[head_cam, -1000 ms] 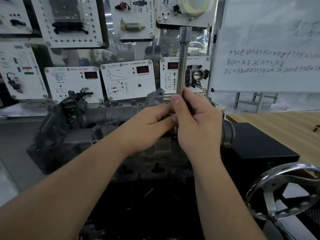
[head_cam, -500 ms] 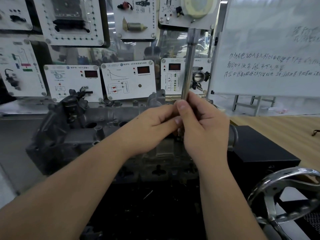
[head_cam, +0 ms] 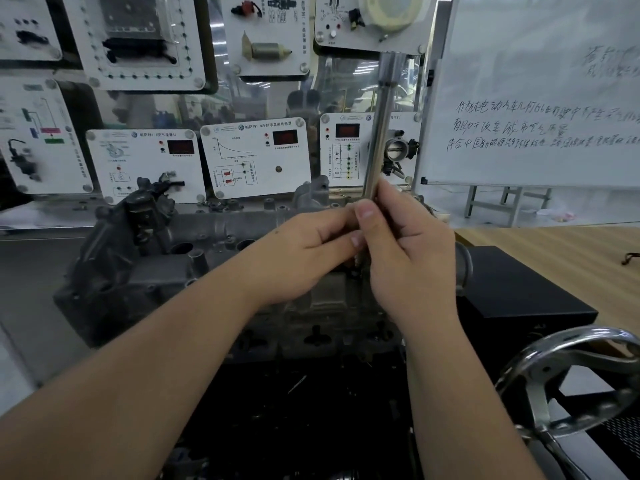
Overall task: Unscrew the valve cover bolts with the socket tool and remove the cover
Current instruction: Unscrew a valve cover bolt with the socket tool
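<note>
Nearest, bottom R: chrome handwheel [head_cam: 568, 386], partly cut by frame edge. Both forearms come in from bottom, converge mid-frame.

R hand [head_cam: 412, 258]: grip wrapped round lower part of socket tool [head_cam: 381, 133], thumb up along the shaft. L hand [head_cam: 304, 258]: fingertips pinch same shaft just beside R thumb, both hands touching. So both grips grasping the tool, neither released.

Tool = long plain metal shaft, near upright, slight lean, wider end at top. Lower end hidden behind the hands, can't tell if it's seated on a bolt.

Valve cover [head_cam: 180, 268]: dark grey casting directly under/behind the hands, still sitting on engine, runs L-R across mid-frame. Round openings visible on its top L of the hands. Individual bolts too small/blurred to call.

R of engine: black box [head_cam: 526, 299] on wooden worktop [head_cam: 554, 247].

Behind: row of white training panels [head_cam: 256, 157] w/ red displays + diagrams, more panels above. Far R: whiteboard [head_cam: 540, 98] w/ handwriting, on a stand.
</note>
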The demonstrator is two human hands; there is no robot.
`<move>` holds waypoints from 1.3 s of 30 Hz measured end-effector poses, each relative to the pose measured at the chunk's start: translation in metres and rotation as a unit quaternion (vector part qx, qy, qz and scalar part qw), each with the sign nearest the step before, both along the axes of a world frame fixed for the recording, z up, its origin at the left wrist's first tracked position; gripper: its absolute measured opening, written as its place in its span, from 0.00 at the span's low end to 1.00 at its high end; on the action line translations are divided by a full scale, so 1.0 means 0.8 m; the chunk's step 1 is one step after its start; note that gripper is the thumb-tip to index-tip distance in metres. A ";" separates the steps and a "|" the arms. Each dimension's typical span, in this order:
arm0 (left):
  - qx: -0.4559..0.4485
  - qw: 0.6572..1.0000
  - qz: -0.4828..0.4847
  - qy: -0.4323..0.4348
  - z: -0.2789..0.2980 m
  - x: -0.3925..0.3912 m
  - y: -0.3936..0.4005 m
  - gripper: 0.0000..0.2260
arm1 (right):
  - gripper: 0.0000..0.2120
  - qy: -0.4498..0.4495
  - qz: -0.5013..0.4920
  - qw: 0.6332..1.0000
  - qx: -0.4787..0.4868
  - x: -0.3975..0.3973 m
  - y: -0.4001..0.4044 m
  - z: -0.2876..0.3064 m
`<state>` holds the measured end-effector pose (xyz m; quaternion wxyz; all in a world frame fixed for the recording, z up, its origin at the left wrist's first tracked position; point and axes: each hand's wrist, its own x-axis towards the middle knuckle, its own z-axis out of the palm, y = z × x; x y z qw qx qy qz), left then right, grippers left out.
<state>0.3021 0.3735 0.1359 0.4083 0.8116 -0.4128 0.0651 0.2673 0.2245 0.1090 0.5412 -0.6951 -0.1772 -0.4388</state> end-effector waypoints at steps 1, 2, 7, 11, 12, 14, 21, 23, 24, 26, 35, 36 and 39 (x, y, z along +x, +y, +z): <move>0.002 1.000 0.001 0.002 0.000 0.000 -0.001 0.11 | 0.17 0.005 0.017 1.000 0.009 0.000 -0.001 0.000; 0.001 1.000 0.004 0.005 0.000 0.000 -0.002 0.13 | 0.19 0.006 0.028 0.999 0.016 0.001 -0.002 -0.001; -0.014 1.000 0.003 0.005 -0.001 0.000 -0.004 0.13 | 0.16 0.004 0.034 0.999 0.014 0.003 0.002 -0.004; -0.021 1.000 0.005 0.017 -0.002 -0.001 -0.002 0.12 | 0.13 -0.020 -0.031 0.999 -0.017 0.001 0.005 -0.003; -0.018 0.999 0.007 0.025 -0.001 -0.001 -0.001 0.14 | 0.13 -0.019 -0.036 0.999 -0.026 0.000 0.005 -0.003; -0.012 0.999 0.010 0.036 0.001 -0.002 0.000 0.15 | 0.14 -0.008 -0.031 0.999 -0.038 0.000 0.002 -0.002; -0.031 0.999 0.012 0.029 -0.001 0.002 -0.002 0.05 | 0.20 0.018 0.004 0.999 -0.029 -0.005 -0.004 0.001; -0.037 0.999 0.008 0.022 0.000 0.000 -0.002 0.05 | 0.18 0.019 -0.011 0.999 -0.042 -0.006 0.000 0.001; -0.038 0.999 0.003 0.019 0.000 -0.001 -0.002 0.06 | 0.16 0.015 -0.024 0.999 -0.041 -0.006 0.001 0.002; -0.026 0.999 0.000 0.024 0.000 -0.001 -0.003 0.08 | 0.13 -0.007 -0.076 0.996 -0.034 -0.006 0.003 0.003; 0.003 1.000 0.012 0.011 0.002 -0.005 0.000 0.15 | 0.15 -0.014 -0.104 0.993 -0.051 -0.015 0.000 0.005; 0.005 1.000 0.006 0.010 0.002 -0.005 -0.002 0.15 | 0.18 -0.002 -0.084 0.996 -0.034 -0.016 0.000 0.006; 0.000 1.000 -0.011 0.004 0.003 -0.005 -0.005 0.10 | 0.21 0.002 -0.038 0.999 -0.022 -0.018 0.006 0.009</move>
